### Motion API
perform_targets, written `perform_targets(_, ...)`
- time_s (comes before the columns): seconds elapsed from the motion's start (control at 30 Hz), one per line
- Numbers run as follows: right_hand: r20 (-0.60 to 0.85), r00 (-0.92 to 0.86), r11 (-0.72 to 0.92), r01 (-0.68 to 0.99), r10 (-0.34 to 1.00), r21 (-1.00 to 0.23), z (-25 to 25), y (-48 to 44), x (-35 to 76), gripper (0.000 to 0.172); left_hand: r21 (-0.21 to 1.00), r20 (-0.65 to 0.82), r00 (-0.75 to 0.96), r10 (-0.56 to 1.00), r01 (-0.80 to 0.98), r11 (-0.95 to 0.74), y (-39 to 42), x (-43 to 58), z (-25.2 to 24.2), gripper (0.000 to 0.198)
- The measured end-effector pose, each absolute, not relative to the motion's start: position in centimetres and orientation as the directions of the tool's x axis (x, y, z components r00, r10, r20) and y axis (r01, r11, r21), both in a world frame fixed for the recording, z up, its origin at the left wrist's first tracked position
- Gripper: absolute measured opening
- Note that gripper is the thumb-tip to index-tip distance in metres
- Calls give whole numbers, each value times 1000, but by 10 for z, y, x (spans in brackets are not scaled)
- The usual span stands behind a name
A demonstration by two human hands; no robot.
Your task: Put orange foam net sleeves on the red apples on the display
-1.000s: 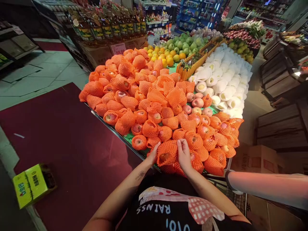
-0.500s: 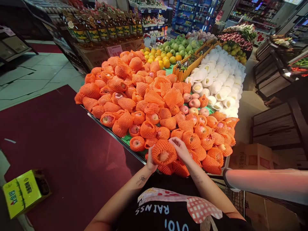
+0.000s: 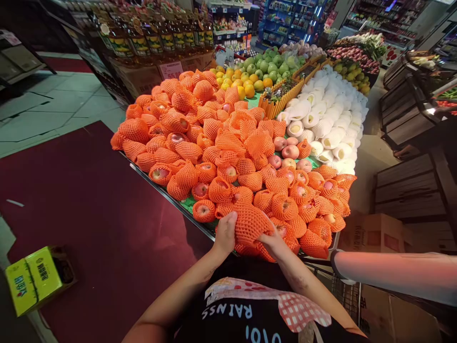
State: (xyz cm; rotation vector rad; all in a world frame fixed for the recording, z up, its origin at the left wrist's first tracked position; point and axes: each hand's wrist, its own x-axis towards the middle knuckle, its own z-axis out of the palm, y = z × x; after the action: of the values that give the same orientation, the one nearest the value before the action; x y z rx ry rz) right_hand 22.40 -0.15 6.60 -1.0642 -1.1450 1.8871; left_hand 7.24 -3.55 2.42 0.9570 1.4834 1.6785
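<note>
Between my two hands is an apple in an orange foam net (image 3: 252, 223), held over the near edge of the fruit display. My left hand (image 3: 226, 233) is closed on its left side, thumb up along the net. On its lower right, my right hand (image 3: 272, 238) pinches the net's edge; part of these fingers is hidden behind it. The apple itself is covered by the net from this side. Around it lie many more netted apples (image 3: 203, 210), some with red skin showing. A few bare apples (image 3: 290, 152) sit farther back on the green mat.
White-netted fruit (image 3: 332, 119) fills the right side, beyond a small orange fence (image 3: 271, 108). Oranges (image 3: 249, 90) and green fruit (image 3: 273, 64) lie behind. Oil bottles (image 3: 139, 43) stand at back left. A yellow-green box (image 3: 34, 278) is on the floor; a cart handle (image 3: 392, 274) extends at right.
The netted apple has been turned, so its open end no longer faces me. My right hand has moved from the upper right of the net down to its lower right.
</note>
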Motion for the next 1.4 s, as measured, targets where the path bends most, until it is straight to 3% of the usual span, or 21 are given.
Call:
perform_targets(0.1,-325,-351,-417,-231,878,-879,63,-4,223,54,995,98,-498,862,74,-71,-34,69,46,37)
perform_targets(0.2,-412,-306,-492,-261,858,-830,67,-7,223,35,999,42,-474,879,-11,-53,-25,67,50,32)
perform_targets(0.33,-435,-270,-504,-291,859,-813,75,-9,223,37,962,-113,-413,904,-274,-5,-14,76,30,42)
perform_targets(0.4,-399,-254,-464,-306,881,-831,78,-10,224,40,951,-137,-373,918,-310,16,-14,82,20,47)
perform_targets(0.47,-363,-252,-427,-282,897,-859,80,-10,225,45,968,-76,-373,925,-251,-22,-19,84,16,48)
perform_targets(0.57,-342,-258,-396,-202,904,-896,82,-10,227,56,968,208,-364,908,-55,-244,-28,73,20,62)
perform_targets(0.63,-346,-268,-393,-148,899,-908,81,-11,228,60,892,451,-208,868,75,-446,-30,63,27,82)
perform_targets(0.7,-340,-278,-379,-99,898,-920,79,-13,229,63,791,602,-5,799,140,-595,-31,57,33,105)
perform_targets(0.8,-321,-300,-349,-42,898,-936,79,-15,229,65,745,638,76,766,187,-640,-32,58,38,121)
perform_targets(1.03,-286,-386,-284,62,877,-957,89,-13,233,67,702,664,64,745,288,-651,-39,61,49,106)
perform_targets(1.27,-241,-428,-224,89,871,-970,86,-15,231,62,579,740,82,668,428,-694,-39,59,46,97)
perform_targets(1.33,-221,-485,-171,145,846,-975,91,-15,236,68,548,767,63,639,454,-703,-40,60,44,95)
perform_targets(1.4,-185,-528,-76,221,829,-972,101,-16,241,86,525,787,32,616,490,-696,-40,60,42,92)
